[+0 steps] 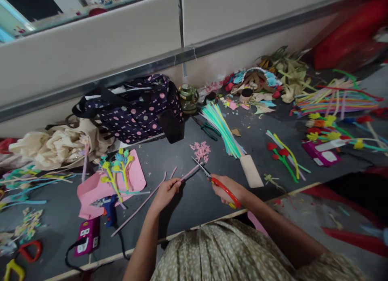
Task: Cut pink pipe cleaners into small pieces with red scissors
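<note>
My left hand (166,194) pinches a pink pipe cleaner (190,172), whose free end points up to the right. In my right hand (228,189) are scissors (222,185) with red and yellow handles, fingers wrapped round them. Their blades are parted, with the tip of the pipe cleaner at or between them. Just beyond the blades lies a small pile of short pink pieces (201,151). Another long pink pipe cleaner (139,207) lies on the dark table (184,208) to the left of my left hand, with a short end showing above that hand.
A pink sheet (138,172) with pipe-cleaner flowers and a blue glue gun (110,210) are on the left. Behind stand a patterned bag (136,111) and a green jar (188,98). Green-handled pliers (209,130) and a pipe-cleaner bundle (222,131) lie right of centre.
</note>
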### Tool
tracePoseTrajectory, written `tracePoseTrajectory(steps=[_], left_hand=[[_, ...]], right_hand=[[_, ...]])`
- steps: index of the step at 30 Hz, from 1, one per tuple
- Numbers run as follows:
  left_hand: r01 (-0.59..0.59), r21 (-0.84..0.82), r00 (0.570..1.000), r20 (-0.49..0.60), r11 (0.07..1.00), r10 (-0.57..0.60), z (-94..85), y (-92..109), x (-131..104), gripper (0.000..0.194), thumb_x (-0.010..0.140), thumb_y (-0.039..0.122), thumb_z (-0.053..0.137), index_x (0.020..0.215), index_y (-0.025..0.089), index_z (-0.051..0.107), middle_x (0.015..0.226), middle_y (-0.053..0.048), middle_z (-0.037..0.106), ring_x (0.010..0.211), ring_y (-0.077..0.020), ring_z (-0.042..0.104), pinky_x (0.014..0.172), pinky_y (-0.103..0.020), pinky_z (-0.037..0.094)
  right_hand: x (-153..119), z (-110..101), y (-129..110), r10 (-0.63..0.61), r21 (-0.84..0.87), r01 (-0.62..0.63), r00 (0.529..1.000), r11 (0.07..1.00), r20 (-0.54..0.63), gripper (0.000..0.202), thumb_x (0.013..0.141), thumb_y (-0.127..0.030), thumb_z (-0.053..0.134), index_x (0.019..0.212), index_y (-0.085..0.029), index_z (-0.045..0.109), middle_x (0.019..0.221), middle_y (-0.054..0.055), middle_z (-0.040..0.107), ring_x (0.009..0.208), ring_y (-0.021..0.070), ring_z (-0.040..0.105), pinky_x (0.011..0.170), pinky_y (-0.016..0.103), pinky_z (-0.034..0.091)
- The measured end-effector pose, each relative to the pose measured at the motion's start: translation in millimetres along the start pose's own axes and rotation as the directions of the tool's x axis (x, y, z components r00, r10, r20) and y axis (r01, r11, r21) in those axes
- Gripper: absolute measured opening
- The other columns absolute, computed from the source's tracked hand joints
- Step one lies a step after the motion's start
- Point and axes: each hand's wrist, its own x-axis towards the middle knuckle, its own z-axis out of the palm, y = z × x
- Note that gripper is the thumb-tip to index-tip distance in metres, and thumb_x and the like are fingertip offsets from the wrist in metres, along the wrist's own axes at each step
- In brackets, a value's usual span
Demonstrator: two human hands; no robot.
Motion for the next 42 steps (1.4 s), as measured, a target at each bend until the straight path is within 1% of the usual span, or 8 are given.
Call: tracePoseTrajectory(steps=[4,8,12,18,25,30,35,42], left_hand=[[0.016,-0.031,1.0,0.0,0.999,-0.016,-1.6,-8,1,0.048,0.089,0.052,0.043,0.101,0.013,0.067,0.061,0.001,0.052,0.059,-0.013,0.046,0.058,-0.023,0.033],[0.031,-0.047,1.0,0.002,0.998,-0.031,-2.3,-10,4,0.049,0.089,0.053,0.044,0.1,0.012,0.068,0.06,0.0,0.051,0.058,-0.0127,0.044,0.057,-0.023,0.032],[0.032,-0.047,0.999,0.008,0.998,-0.031,-4.3,-13,6,0.047,0.089,0.052,0.044,0.098,0.012,0.067,0.06,0.001,0.051,0.056,-0.0117,0.043,0.056,-0.023,0.032],[0.039,-0.066,0.999,-0.002,0.997,-0.039,-5.3,-14,1,0.045,0.089,0.05,0.046,0.098,0.013,0.067,0.061,0.001,0.052,0.057,-0.0115,0.044,0.057,-0.022,0.032],[0.053,-0.12,0.996,-0.061,0.991,-0.061,-3.6,-15,-8,0.045,0.086,0.051,0.049,0.102,0.014,0.067,0.061,0.002,0.052,0.05,-0.009,0.04,0.049,-0.02,0.027],[0.061,-0.177,0.994,-0.077,0.982,-0.075,1.0,-10,-9,0.047,0.084,0.054,0.05,0.102,0.014,0.066,0.061,0.001,0.052,0.046,-0.0077,0.037,0.045,-0.02,0.026],[0.059,-0.183,0.995,-0.074,0.981,-0.074,4.3,-4,-9,0.048,0.084,0.055,0.049,0.101,0.013,0.066,0.061,0.001,0.053,0.046,-0.0077,0.037,0.045,-0.02,0.026],[0.047,-0.168,0.995,-0.082,0.985,-0.062,4.7,-6,-11,0.046,0.084,0.054,0.049,0.094,0.013,0.066,0.062,0.0,0.054,0.048,-0.0081,0.04,0.045,-0.019,0.027]], right_hand=[[7,1,-1,-0.001,-0.049,0.002,1.0,0.999,0.022,0.012,0.084,-0.028,0.048,0.094,-0.02,0.049,0.051,-0.006,0.051,0.039,0.0119,0.056,0.037,0.017,0.039],[14,6,2,0.002,-0.023,-0.002,0.999,1.0,-0.039,0.014,0.085,-0.029,0.048,0.096,-0.02,0.051,0.058,-0.003,0.055,0.039,0.0107,0.054,0.036,0.016,0.038],[15,8,0,0.014,0.004,-0.014,0.997,1.0,-0.071,0.017,0.09,-0.032,0.041,0.094,-0.019,0.051,0.059,-0.003,0.054,0.039,0.0092,0.053,0.035,0.015,0.036],[13,7,-4,0.066,-0.026,-0.068,0.995,0.997,-0.081,0.016,0.089,-0.032,0.045,0.096,-0.02,0.053,0.054,-0.004,0.052,0.042,0.0119,0.057,0.035,0.015,0.037],[11,-11,15,0.028,0.17,-0.029,1.0,0.985,0.007,0.036,0.083,-0.021,0.05,0.119,-0.018,0.048,0.066,-0.001,0.059,0.061,0.015,0.067,0.042,0.015,0.044],[-1,-21,16,0.0,0.17,0.004,1.0,0.985,-0.023,0.04,0.082,-0.023,0.052,0.122,-0.019,0.047,0.068,-0.001,0.06,0.065,0.0149,0.068,0.043,0.014,0.043],[-6,-20,19,0.007,0.041,-0.009,0.999,0.999,0.052,0.029,0.083,-0.024,0.051,0.111,-0.016,0.052,0.065,0.001,0.061,0.054,0.0125,0.064,0.039,0.013,0.04],[-5,-31,39,0.09,0.108,-0.082,0.994,0.991,-0.07,0.04,0.081,-0.029,0.056,0.119,-0.018,0.047,0.066,-0.001,0.058,0.063,0.0169,0.067,0.04,0.015,0.043]])
